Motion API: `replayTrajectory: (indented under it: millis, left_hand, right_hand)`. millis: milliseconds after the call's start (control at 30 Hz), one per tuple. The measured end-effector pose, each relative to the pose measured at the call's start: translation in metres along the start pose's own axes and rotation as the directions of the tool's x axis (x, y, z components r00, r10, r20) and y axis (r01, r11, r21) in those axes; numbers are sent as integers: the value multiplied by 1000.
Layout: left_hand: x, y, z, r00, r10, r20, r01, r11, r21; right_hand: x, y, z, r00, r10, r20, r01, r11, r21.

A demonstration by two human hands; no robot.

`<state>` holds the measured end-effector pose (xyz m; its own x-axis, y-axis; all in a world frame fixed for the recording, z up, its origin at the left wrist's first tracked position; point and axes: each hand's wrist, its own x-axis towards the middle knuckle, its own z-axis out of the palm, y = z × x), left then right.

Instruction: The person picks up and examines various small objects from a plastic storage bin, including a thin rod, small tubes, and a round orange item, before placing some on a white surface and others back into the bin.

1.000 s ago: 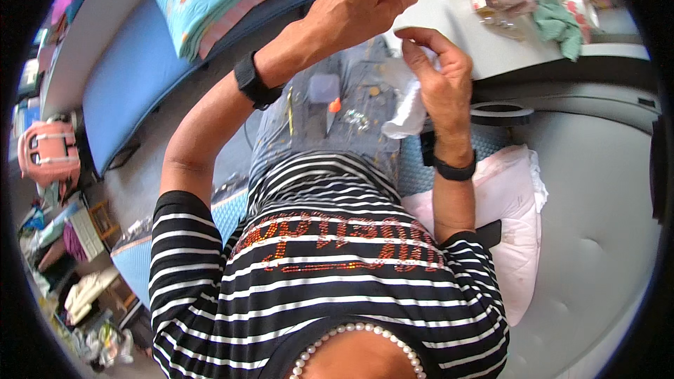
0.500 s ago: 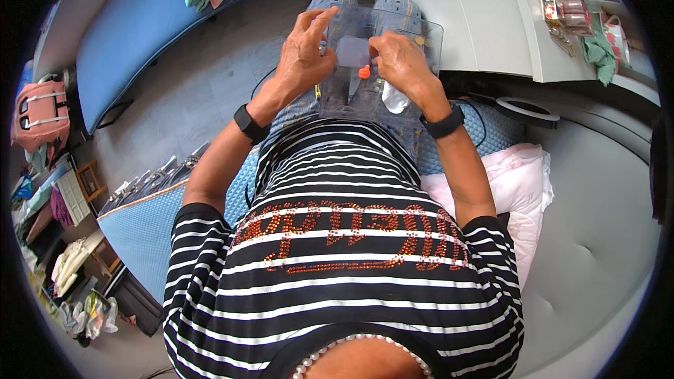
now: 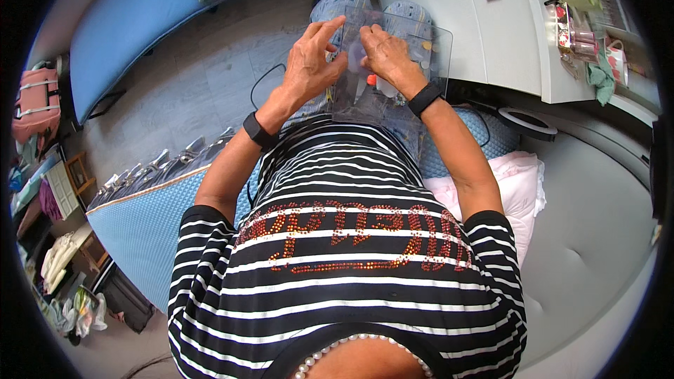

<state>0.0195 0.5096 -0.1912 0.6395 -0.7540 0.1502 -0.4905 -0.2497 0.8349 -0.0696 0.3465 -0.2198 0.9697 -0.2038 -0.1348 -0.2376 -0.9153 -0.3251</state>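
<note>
A clear plastic tray rests on my lap, with small items in it. My left hand is at its left edge, the fingers stretched toward the far left corner and the thumb apart from them. Over the middle of the tray, my right hand has its fingers bent together; whatever they pinch is hidden. A small orange-red piece lies just below that hand, beside a white item that it partly covers. A pale translucent piece shows between my hands.
On the right stands a white cabinet, with a mug, a green cloth and other small things on top. A blue bed is at the far left. A pink quilt lies by my right elbow.
My right hand has moved up and slightly left over the tray, covering more of the translucent piece. The left hand's fingers have straightened and spread away from the thumb. The view has shifted slightly.
</note>
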Motion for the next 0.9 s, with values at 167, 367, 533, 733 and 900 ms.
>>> replayTrajectory:
  millis: [167, 367, 533, 733, 900]
  left_hand:
    - [-1, -2, -2, 998, -28, 52, 26, 999, 39]
    - [-2, 1, 0, 1000, -15, 11, 16, 1000, -12]
    - [-4, -1, 1, 1000, -23, 12, 23, 1000, 2]
    - [-6, -4, 0, 1000, 1, 23, -2, 998, 59]
    - [-8, -6, 3, 1000, -19, -15, 19, 1000, 6]
  right_hand:
    - [-6, -7, -17, 994, 15, 106, -18, 1000, 24]
    - [-3, -6, -9, 986, 94, 140, -101, 994, 43]
    - [2, 11, -10, 979, 77, 187, -91, 994, 63]
    - [2, 35, -9, 985, 153, 85, -174, 893, 415]
    - [-5, 28, -9, 992, -15, 126, -24, 953, 302]
